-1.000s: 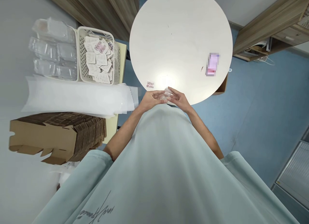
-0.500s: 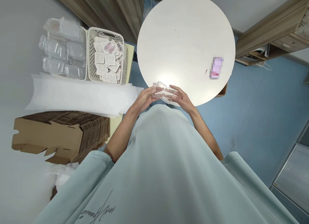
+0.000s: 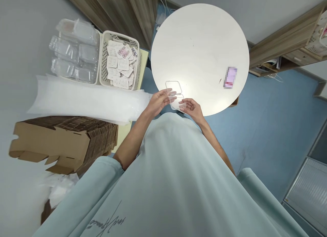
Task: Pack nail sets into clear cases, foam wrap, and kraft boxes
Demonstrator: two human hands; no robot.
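A small clear plastic hinged case (image 3: 175, 94) lies spread wide at the near edge of the round white table (image 3: 199, 49). My left hand (image 3: 159, 101) pinches its left side with fingers and thumb. My right hand (image 3: 191, 107) holds the lower half of the case from the right, fingers curled under it. Both hands hover over the table's near rim, right in front of my pale green shirt.
A white basket (image 3: 121, 65) of printed cards stands to the left, beside a stack of clear plastic cases (image 3: 73, 53). White foam sheets (image 3: 84, 99) and flattened cardboard boxes (image 3: 63, 141) lie nearer. A blurred pink object (image 3: 230, 77) sits at the table's right. Blue floor lies to the right.
The clear case was closed between my hands a second ago; now its lid is swung wide. The small pink item seen left of my hands on the table is no longer visible.
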